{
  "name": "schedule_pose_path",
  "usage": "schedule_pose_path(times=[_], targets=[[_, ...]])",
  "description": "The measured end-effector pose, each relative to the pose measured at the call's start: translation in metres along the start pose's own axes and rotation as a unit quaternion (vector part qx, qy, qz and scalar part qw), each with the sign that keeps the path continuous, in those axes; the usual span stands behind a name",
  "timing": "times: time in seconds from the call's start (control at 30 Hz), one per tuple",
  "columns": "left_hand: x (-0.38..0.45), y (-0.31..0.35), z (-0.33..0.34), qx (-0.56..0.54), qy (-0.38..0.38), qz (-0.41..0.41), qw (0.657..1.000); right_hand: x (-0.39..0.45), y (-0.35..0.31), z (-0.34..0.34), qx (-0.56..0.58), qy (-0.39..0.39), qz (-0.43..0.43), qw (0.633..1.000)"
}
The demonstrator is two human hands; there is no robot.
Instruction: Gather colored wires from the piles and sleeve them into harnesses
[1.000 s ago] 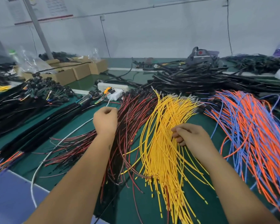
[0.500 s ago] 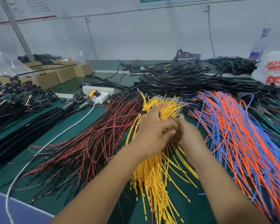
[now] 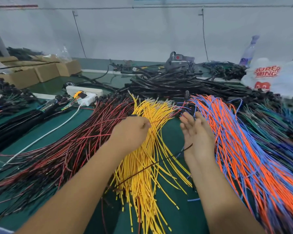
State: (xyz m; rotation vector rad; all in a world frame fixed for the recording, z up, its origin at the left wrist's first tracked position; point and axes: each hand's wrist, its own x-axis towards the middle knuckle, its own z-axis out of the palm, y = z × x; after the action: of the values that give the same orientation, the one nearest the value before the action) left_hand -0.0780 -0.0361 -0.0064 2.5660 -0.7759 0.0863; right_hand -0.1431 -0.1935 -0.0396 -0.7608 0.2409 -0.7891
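Observation:
A fan of yellow wires (image 3: 147,174) lies in the middle of the green table. Left of it spreads a red and black wire pile (image 3: 71,146); right of it an orange and blue wire pile (image 3: 243,149). My left hand (image 3: 130,134) is curled over the upper part of the yellow pile and pinches a few thin wires, one red, that run toward its fingertips. My right hand (image 3: 196,134) is held flat with straight fingers at the left edge of the orange and blue pile. A thin dark wire (image 3: 159,163) trails beneath both hands.
Black sleeve tubes (image 3: 176,83) are heaped at the back centre. A white power strip (image 3: 85,92) and cardboard boxes (image 3: 35,71) sit back left. Dark green and blue wires (image 3: 277,125) lie far right, with a white plastic bag (image 3: 274,76) and a bottle (image 3: 249,51) behind.
The hands, joined over the yellow pile half a second ago, have parted. My right hand has moved right to the orange and blue pile and opened flat; the left keeps its pinch.

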Motion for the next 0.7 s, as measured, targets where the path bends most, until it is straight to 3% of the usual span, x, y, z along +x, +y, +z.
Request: schedule_pose_path(times=[0.23, 0.37, 0.43, 0.5, 0.57, 0.63, 0.7], targets=[[0.003, 0.060, 0.035, -0.093, -0.002, 0.093, 0.991, -0.003, 0.009, 0.003, -0.171, -0.031, 0.057, 0.983], [-0.003, 0.073, 0.053, -0.191, -0.004, 0.089, 0.978, -0.002, 0.005, -0.003, -0.175, -0.049, 0.061, 0.981], [-0.002, 0.073, 0.053, -0.227, -0.070, 0.061, 0.969, -0.001, 0.003, -0.003, -0.169, -0.047, 0.041, 0.984], [0.001, 0.069, 0.046, -0.298, -0.170, 0.011, 0.939, 0.000, 0.002, -0.003, -0.145, -0.040, 0.016, 0.988], [0.004, 0.057, 0.031, -0.283, -0.226, 0.004, 0.932, 0.003, -0.001, -0.005, -0.130, -0.023, -0.005, 0.991], [0.008, 0.039, 0.014, -0.199, -0.179, 0.010, 0.964, 0.008, -0.003, -0.010, -0.129, 0.000, -0.010, 0.992], [0.012, 0.014, 0.000, -0.108, -0.050, 0.000, 0.993, 0.012, -0.003, -0.015, -0.143, 0.005, 0.009, 0.990]])
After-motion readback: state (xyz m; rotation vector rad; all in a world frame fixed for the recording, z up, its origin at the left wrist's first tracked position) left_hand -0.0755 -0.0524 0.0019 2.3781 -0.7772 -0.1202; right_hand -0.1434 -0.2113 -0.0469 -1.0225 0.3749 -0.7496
